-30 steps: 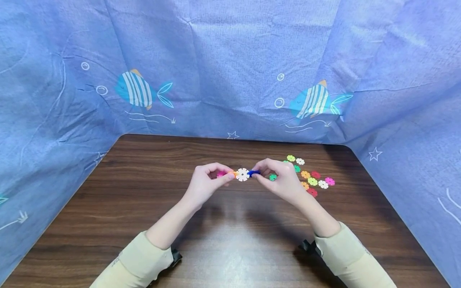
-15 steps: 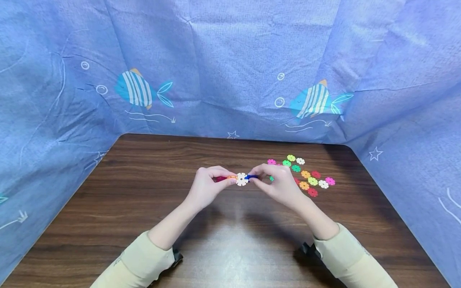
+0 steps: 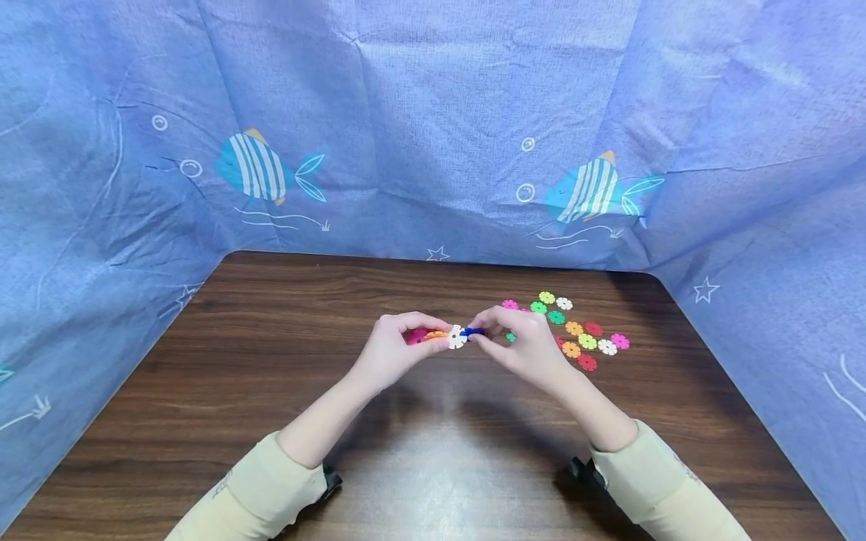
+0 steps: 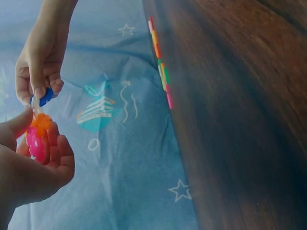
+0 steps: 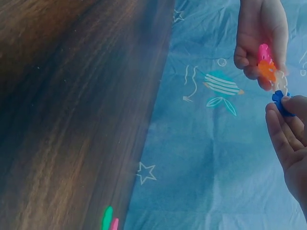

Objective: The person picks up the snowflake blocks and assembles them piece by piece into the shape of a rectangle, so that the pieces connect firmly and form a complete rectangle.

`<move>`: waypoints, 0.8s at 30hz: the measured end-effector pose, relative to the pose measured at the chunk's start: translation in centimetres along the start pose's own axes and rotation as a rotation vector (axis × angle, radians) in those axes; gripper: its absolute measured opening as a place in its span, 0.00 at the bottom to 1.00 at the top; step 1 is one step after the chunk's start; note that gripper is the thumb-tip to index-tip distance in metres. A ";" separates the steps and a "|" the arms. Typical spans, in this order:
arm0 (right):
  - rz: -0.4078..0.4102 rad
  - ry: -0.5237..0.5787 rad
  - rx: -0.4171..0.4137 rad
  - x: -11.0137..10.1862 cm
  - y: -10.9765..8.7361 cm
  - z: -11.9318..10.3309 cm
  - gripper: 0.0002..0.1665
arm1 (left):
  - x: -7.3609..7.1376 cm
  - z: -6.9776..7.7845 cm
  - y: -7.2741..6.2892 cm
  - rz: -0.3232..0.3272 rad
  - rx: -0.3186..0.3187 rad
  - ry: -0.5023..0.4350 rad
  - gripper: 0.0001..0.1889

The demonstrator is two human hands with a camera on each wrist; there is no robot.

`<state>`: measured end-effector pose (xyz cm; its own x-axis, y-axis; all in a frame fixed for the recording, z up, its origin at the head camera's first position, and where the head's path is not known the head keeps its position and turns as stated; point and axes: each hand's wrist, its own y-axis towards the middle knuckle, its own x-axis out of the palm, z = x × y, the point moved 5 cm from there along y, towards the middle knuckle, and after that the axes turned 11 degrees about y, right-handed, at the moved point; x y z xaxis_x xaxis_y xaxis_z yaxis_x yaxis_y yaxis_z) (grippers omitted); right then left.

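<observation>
A short row of interlocking flower discs is held between both hands above the table. From left to right it runs pink point(image 3: 416, 336), orange point(image 3: 436, 334), white point(image 3: 457, 336) and blue point(image 3: 471, 331). My left hand point(image 3: 392, 349) pinches the row at the white disc's left edge; in the left wrist view the orange disc point(image 4: 43, 122) and pink disc point(image 4: 36, 143) lie against its fingers. With thumb and fingertips my right hand point(image 3: 524, 342) pinches the blue disc point(image 5: 282, 103), which meets the white disc edge-on. How deep their slots engage cannot be seen.
Several loose flower discs lie on the dark wooden table point(image 3: 271, 391) at the right, among them a yellow-green disc point(image 3: 546, 297), a red disc point(image 3: 587, 362) and a pink disc point(image 3: 619, 341). A blue fish-print curtain point(image 3: 433, 113) surrounds the table's back and sides.
Both hands have come slightly lower and closer together. The left fingertips have shifted right, from the orange disc to the white one. My right hand keeps its pinch on the blue disc.
</observation>
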<state>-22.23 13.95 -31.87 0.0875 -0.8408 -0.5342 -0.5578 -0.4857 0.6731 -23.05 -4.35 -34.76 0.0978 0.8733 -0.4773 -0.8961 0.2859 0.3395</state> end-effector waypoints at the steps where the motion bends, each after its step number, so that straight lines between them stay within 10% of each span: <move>1: -0.007 0.003 0.003 0.0 0.0 0.0 0.11 | 0.1 0.0 0.0 -0.014 -0.005 -0.001 0.12; 24: -0.137 -0.076 -0.014 -3.5 -1.3 1.2 0.22 | -1.1 0.0 -0.2 -0.097 -0.035 0.037 0.18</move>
<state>-22.78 17.82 -31.50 0.0993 -0.7459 -0.6586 -0.5330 -0.5988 0.5978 -23.01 -5.34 -34.34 0.1699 0.8269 -0.5360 -0.8978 0.3541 0.2618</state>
